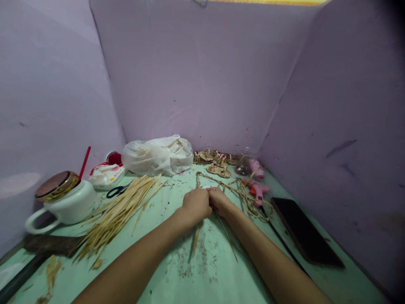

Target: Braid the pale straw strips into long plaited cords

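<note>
My left hand (pixel 196 204) and my right hand (pixel 218 199) meet over the middle of the table, both closed with the fingers pinched. Between them they grip a braid of straw strands. One loose strand (pixel 195 242) hangs below my left hand, and another strand (pixel 226 232) trails under my right. The finished braided cord (pixel 218 180) runs from beyond my hands to a loose tangle on the right. The fingertips are mostly hidden by the backs of the hands.
Left lie a straw bundle (pixel 117 215), black scissors (pixel 117 191), a white mug (pixel 74 202) with a lid, and a hammer-like tool (pixel 47 245). A plastic bag (pixel 158 156) and woven ornaments (pixel 218 169) are at the back. Right are a pink glue gun (pixel 257 190) and a phone (pixel 305 230).
</note>
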The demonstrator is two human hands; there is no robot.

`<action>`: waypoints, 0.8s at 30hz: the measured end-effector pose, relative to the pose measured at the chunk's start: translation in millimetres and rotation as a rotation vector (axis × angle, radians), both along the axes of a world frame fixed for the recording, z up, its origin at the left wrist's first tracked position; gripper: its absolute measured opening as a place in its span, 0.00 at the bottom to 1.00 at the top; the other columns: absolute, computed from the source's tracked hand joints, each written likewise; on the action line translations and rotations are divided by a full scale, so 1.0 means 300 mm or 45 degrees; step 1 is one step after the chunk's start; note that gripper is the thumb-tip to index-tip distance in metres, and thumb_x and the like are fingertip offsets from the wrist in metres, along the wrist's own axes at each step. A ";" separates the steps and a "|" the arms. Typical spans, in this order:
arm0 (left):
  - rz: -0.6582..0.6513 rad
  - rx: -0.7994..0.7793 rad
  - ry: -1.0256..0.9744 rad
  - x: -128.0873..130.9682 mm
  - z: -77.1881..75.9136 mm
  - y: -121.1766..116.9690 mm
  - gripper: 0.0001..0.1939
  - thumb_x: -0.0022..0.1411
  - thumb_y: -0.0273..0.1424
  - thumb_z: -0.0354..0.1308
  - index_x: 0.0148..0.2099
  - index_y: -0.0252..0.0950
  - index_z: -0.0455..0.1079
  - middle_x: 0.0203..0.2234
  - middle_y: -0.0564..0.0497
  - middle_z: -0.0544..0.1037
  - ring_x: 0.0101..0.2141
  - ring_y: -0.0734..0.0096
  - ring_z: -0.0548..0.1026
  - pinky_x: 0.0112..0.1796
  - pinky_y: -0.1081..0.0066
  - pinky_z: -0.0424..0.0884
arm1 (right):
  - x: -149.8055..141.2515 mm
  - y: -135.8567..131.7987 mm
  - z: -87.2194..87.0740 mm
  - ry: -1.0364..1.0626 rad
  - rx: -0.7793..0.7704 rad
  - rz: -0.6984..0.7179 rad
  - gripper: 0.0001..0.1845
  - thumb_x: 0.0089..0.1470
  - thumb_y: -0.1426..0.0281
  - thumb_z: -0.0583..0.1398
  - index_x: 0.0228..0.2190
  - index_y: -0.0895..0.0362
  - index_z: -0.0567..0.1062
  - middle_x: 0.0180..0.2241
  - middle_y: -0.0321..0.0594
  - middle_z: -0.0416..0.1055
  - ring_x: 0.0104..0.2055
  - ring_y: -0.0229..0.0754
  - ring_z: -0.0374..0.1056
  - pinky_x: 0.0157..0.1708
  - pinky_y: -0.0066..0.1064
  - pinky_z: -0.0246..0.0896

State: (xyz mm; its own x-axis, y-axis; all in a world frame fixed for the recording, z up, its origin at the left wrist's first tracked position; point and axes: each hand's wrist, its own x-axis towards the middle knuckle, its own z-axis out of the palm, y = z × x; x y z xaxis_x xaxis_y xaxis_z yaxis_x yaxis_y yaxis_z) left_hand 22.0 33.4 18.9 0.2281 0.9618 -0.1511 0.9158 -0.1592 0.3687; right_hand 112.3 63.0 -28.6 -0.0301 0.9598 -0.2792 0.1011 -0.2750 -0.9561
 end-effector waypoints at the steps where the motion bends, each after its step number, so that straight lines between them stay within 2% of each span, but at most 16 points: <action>1: -0.005 -0.057 -0.077 -0.011 0.003 0.014 0.09 0.42 0.26 0.56 0.31 0.32 0.71 0.21 0.45 0.73 0.28 0.65 0.73 0.27 0.75 0.64 | 0.002 -0.001 0.006 0.014 -0.008 0.014 0.03 0.33 0.78 0.51 0.14 0.59 0.61 0.10 0.29 0.55 0.12 0.28 0.47 0.13 0.22 0.38; 3: 0.042 -0.188 -0.275 -0.045 0.010 0.054 0.04 0.43 0.27 0.56 0.23 0.31 0.69 0.13 0.49 0.69 0.18 0.69 0.69 0.20 0.75 0.61 | 0.007 -0.005 0.023 0.046 -0.033 0.056 0.03 0.33 0.77 0.52 0.14 0.59 0.61 0.09 0.28 0.53 0.11 0.27 0.45 0.13 0.22 0.36; 4: 0.127 -0.201 -0.368 -0.064 0.012 0.077 0.05 0.44 0.28 0.55 0.21 0.31 0.68 0.11 0.50 0.66 0.15 0.71 0.66 0.18 0.75 0.59 | 0.010 -0.007 0.032 0.061 -0.056 0.084 0.04 0.33 0.76 0.52 0.14 0.59 0.61 0.08 0.27 0.51 0.11 0.27 0.43 0.12 0.22 0.34; 6: 0.323 -0.194 -0.570 -0.093 0.011 0.115 0.06 0.46 0.28 0.53 0.21 0.31 0.67 0.09 0.53 0.63 0.12 0.76 0.62 0.16 0.76 0.56 | 0.018 -0.010 0.050 0.098 -0.103 0.134 0.04 0.34 0.75 0.53 0.13 0.59 0.61 0.07 0.26 0.47 0.10 0.27 0.39 0.12 0.22 0.30; 8: 0.455 -0.333 -0.759 -0.103 0.001 0.138 0.07 0.48 0.27 0.51 0.21 0.30 0.66 0.07 0.55 0.61 0.10 0.81 0.57 0.14 0.78 0.52 | 0.024 -0.012 0.060 0.135 -0.139 0.168 0.04 0.34 0.75 0.53 0.13 0.59 0.62 0.07 0.26 0.46 0.10 0.26 0.38 0.12 0.22 0.28; 11: 0.466 -0.639 -0.985 -0.091 -0.022 0.145 0.08 0.49 0.23 0.50 0.21 0.28 0.66 0.08 0.55 0.61 0.10 0.85 0.54 0.13 0.81 0.48 | 0.026 -0.008 0.056 0.189 -0.127 0.186 0.02 0.33 0.76 0.54 0.15 0.60 0.64 0.08 0.27 0.52 0.10 0.26 0.41 0.12 0.22 0.30; 14: 0.474 -0.846 -1.119 -0.076 -0.039 0.142 0.09 0.51 0.22 0.49 0.21 0.27 0.65 0.12 0.51 0.67 0.12 0.86 0.58 0.14 0.83 0.51 | 0.027 0.000 0.042 0.216 -0.113 0.213 0.01 0.34 0.77 0.54 0.16 0.61 0.66 0.11 0.32 0.60 0.12 0.27 0.48 0.12 0.21 0.35; 17: 0.470 -0.933 -1.133 -0.076 -0.040 0.141 0.10 0.53 0.22 0.48 0.21 0.28 0.63 0.10 0.53 0.65 0.12 0.85 0.60 0.14 0.84 0.53 | 0.034 0.003 0.034 0.170 -0.093 0.242 0.01 0.34 0.77 0.55 0.17 0.62 0.67 0.12 0.32 0.62 0.13 0.28 0.50 0.13 0.21 0.37; 20: 0.447 -0.805 -1.012 -0.079 -0.035 0.138 0.11 0.52 0.22 0.50 0.19 0.29 0.62 0.07 0.55 0.61 0.10 0.84 0.57 0.14 0.82 0.53 | 0.042 0.006 0.029 0.031 0.006 0.295 0.01 0.35 0.77 0.56 0.17 0.62 0.68 0.11 0.30 0.60 0.13 0.27 0.47 0.13 0.21 0.36; 24: 0.470 -0.638 -0.713 -0.075 -0.042 0.131 0.14 0.50 0.29 0.55 0.16 0.31 0.60 0.06 0.54 0.60 0.10 0.81 0.57 0.14 0.78 0.52 | 0.045 0.015 0.016 -0.336 0.218 0.344 0.03 0.36 0.75 0.57 0.18 0.63 0.71 0.12 0.29 0.60 0.15 0.27 0.47 0.16 0.21 0.39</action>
State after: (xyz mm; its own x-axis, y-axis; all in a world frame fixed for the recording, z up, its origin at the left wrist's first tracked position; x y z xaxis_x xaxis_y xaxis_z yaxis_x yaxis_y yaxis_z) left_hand -0.5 72.8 6.5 0.0805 0.8386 -0.5388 0.5371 0.4189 0.7322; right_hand 125.8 67.6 -23.9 -0.2361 0.9604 -0.1480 0.3953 -0.0442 -0.9175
